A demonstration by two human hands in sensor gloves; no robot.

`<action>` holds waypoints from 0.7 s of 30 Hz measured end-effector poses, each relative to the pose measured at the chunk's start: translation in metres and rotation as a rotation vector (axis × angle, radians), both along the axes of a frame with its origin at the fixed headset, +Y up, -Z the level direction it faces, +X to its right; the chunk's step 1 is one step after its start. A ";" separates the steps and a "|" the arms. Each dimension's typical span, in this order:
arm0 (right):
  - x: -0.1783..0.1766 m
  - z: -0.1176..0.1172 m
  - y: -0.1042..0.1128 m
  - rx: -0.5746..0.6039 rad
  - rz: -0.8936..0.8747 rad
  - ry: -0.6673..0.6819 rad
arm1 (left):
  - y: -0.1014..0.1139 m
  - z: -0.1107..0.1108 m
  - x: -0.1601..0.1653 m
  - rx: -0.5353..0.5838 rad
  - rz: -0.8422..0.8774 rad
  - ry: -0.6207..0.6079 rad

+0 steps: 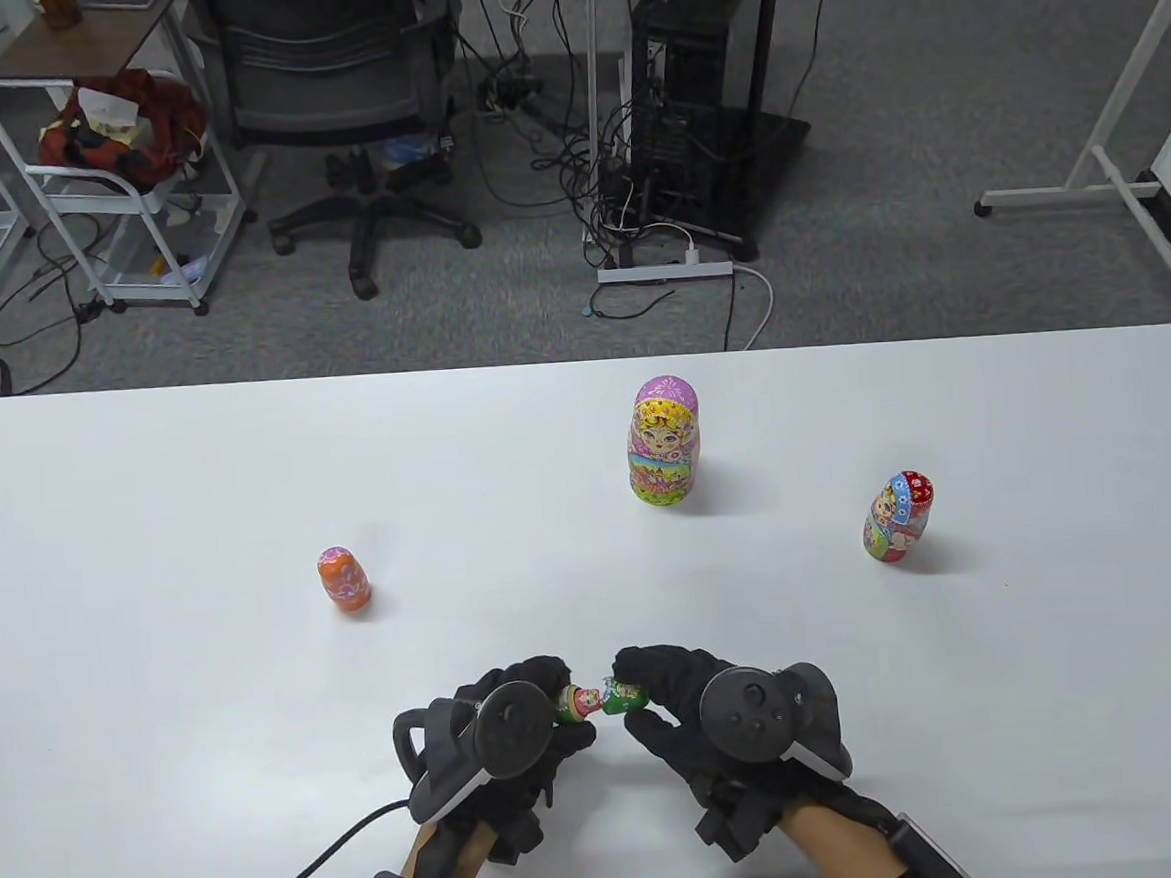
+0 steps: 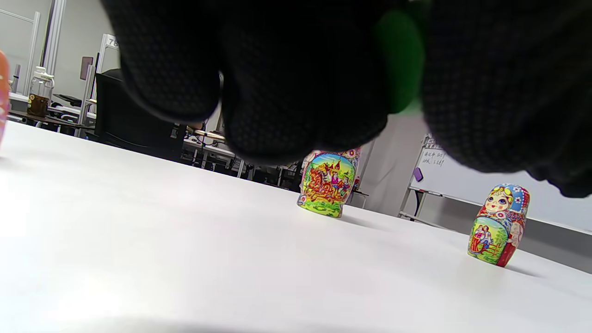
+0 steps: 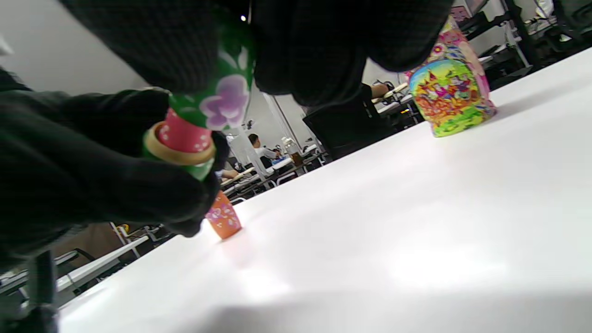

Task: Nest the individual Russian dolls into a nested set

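Two green doll halves (image 1: 604, 700), pink doll inside, L hand (image 1: 511, 730) & R hand (image 1: 710, 716) fingers clamped on each half.

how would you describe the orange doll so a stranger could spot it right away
Start at the white table and look to its left half, well away from the two gloved hands at the near edge. There the orange doll stands alone and upright. It is much shorter than the tall pink-topped doll and the red and blue doll, and the only one with a plain orange body dotted with pink flowers.
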State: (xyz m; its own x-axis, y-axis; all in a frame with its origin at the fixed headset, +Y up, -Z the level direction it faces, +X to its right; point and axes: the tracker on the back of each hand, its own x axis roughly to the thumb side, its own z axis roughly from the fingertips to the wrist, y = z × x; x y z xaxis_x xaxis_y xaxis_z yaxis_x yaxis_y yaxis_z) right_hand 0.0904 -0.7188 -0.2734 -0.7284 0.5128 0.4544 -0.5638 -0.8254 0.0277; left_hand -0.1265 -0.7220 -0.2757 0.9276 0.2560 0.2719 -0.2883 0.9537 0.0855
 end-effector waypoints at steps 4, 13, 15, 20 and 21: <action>-0.004 0.004 0.003 0.029 0.002 0.015 | 0.003 0.002 0.003 0.009 0.003 -0.014; -0.007 0.005 0.003 0.032 0.021 0.021 | 0.007 0.006 0.010 0.049 -0.030 -0.042; -0.007 0.005 0.002 0.022 0.015 0.031 | 0.006 0.006 0.010 0.046 -0.025 -0.041; -0.009 0.006 0.002 0.027 0.015 0.030 | 0.007 0.007 0.012 0.060 -0.035 -0.051; -0.009 0.006 0.002 0.031 0.015 0.029 | 0.008 0.008 0.013 0.060 -0.036 -0.050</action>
State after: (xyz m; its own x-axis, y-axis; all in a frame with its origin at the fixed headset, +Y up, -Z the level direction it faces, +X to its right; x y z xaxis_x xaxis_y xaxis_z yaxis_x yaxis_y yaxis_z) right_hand 0.0814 -0.7166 -0.2670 -0.7220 0.4871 0.4913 -0.5507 -0.8345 0.0180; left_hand -0.1140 -0.7144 -0.2681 0.9209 0.2042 0.3319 -0.2587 0.9573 0.1290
